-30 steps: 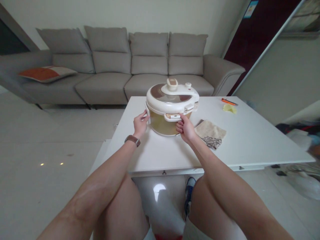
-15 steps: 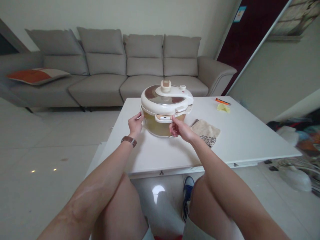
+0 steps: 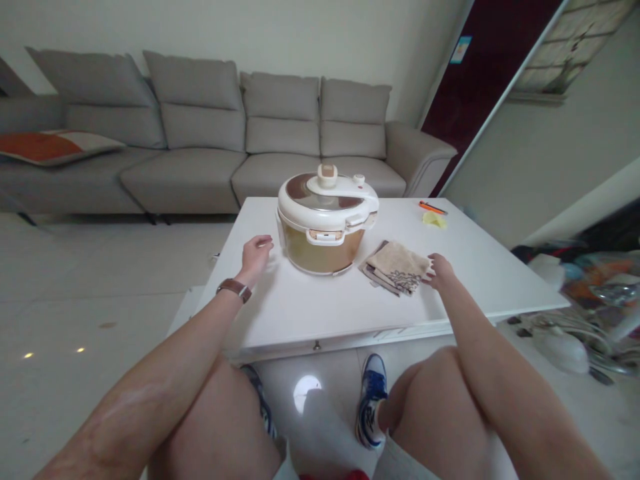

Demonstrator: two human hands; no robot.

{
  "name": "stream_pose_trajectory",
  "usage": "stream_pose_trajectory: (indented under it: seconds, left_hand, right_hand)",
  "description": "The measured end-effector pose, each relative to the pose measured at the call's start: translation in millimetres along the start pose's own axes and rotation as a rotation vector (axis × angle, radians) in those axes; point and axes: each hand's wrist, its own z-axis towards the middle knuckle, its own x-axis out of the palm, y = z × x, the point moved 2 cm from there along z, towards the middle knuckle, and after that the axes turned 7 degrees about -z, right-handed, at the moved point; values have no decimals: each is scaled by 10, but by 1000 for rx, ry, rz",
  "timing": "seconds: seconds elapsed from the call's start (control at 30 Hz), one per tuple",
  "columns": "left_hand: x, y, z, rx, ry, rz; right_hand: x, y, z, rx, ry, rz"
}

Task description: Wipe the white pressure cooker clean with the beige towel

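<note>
The left hand [image 3: 256, 259] hangs loose beside the cooker [image 3: 320, 257]. The right hand [image 3: 439, 270] reaches the folded cloth [image 3: 395, 264] — gripping, I can't tell.

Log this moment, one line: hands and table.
left hand: beside cooker, apart | right hand: at right edge of beige cloth, grip unclear | cooker: on table, lid on | beyond cloth: orange tool, yellow scrap

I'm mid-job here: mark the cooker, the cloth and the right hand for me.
Cooker [image 3: 326, 217]: head view, on the lid's white front rim.
Cloth [image 3: 395, 263]: head view, on its beige top layer.
Right hand [image 3: 441, 271]: head view, mid-hand.
</note>
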Motion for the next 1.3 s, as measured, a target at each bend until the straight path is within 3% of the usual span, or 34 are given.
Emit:
stream_pose_trajectory:
  seconds: [0.13, 0.3, 0.4, 0.53, 0.73, 0.87, 1.0, 1.13, 1.2, 1.3]
  left_hand:
    - [0, 30, 5, -26, -1, -6]
    - [47, 40, 5, -33, 10, 10]
    - [58, 58, -1, -38, 21, 31]
    - [61, 89, -30, -49, 62, 50]
    - [113, 17, -149, -84, 150, 51]
    - [213, -68, -283, -98, 279, 51]
    - [372, -132, -466, -114, 427, 51]
    - [530, -199, -690, -134, 546, 119]
    - [600, -220, -830, -252, 636, 60]
    - [685, -273, -1075, -527, 789, -249]
  right_hand:
    - [-8, -88, 41, 158, -58, 45]
    - [198, -96, 85, 221, 86, 115]
    - [299, -100, 80, 204, 161, 126]
    - [393, -127, 30, 158, 163, 140]
    - [554, -87, -134, 83, 356, 226]
    - [477, 57, -214, 34, 336, 266]
    - [252, 271, -400, -75, 444, 201]
    - [80, 416, -775, -114, 558, 33]
    - [95, 415, -1005, -120, 629, -48]
    - [252, 322, -1334, -132, 749, -141]
